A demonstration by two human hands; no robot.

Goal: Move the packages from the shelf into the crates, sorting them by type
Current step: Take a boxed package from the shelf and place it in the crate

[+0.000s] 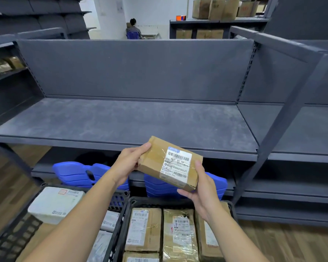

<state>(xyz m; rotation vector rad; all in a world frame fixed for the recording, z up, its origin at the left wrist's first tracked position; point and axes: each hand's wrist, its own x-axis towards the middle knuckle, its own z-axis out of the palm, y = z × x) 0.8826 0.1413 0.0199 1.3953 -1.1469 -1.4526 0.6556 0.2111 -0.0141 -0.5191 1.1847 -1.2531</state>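
Grey warehouse shelving (121, 120) faces me. Leftmost, a black crate (13, 237) holds white mailers (55, 203). My left hand (127, 163) and right hand (203, 193) each clasp an end of a labelled cardboard box (170, 163), above the right-hand crate (150, 202) of brown boxes (144, 229). Next, I reckon: lower it in there.

- Box (170, 164): brown cardboard, taped, white barcode label facing up; tilted, gripped at its ends by the left hand (128, 163) and right hand (201, 191), above the crates.
- Shelf (121, 118): dark grey.
- Right crate (178, 200): black, holds brown boxes (144, 229) lying flat.
- Left crate (119, 197): black, holds white bags (55, 203).
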